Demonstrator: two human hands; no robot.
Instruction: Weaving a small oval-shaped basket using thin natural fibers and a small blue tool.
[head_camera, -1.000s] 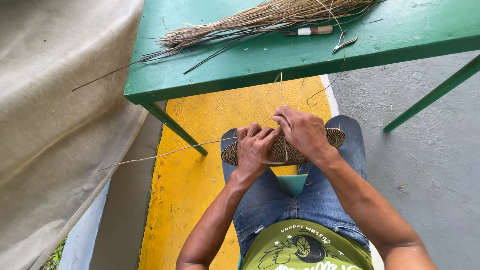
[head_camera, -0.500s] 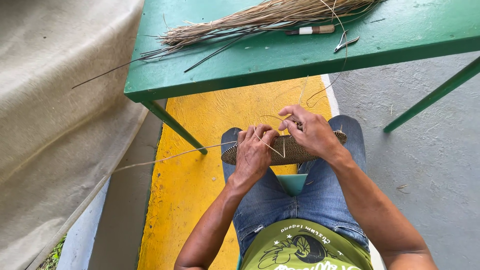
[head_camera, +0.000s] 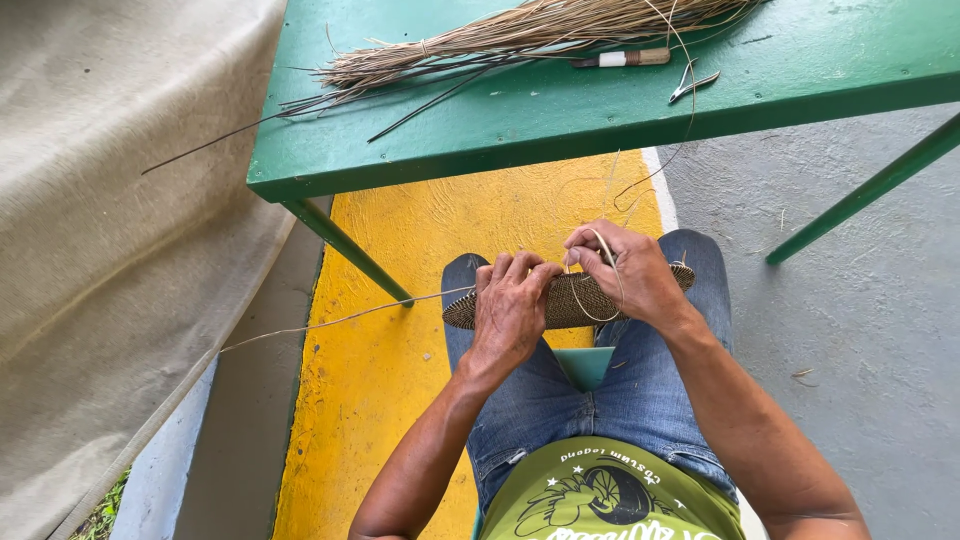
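Across the person's lap lies a flat woven disc (head_camera: 570, 300), edge up. The left hand (head_camera: 512, 305) is clamped over its rim; the right hand (head_camera: 625, 270) pinches a pale fibre strand (head_camera: 608, 262) looped beside it. A stitch seems half made; tightening it calls for a steady pull. A dry grass bundle (head_camera: 520, 35) rests on the green tabletop (head_camera: 560, 115).

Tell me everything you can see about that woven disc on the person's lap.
The woven disc is a flat, round piece of tightly coiled brown fibre, seen nearly edge-on, lying across the knees above blue jeans. The left hand grips its near-left part, covering the middle. The right hand pinches a pale strand that loops over the right side. A long thin strand trails from its left edge toward the floor. Its right rim pokes out past the right hand.
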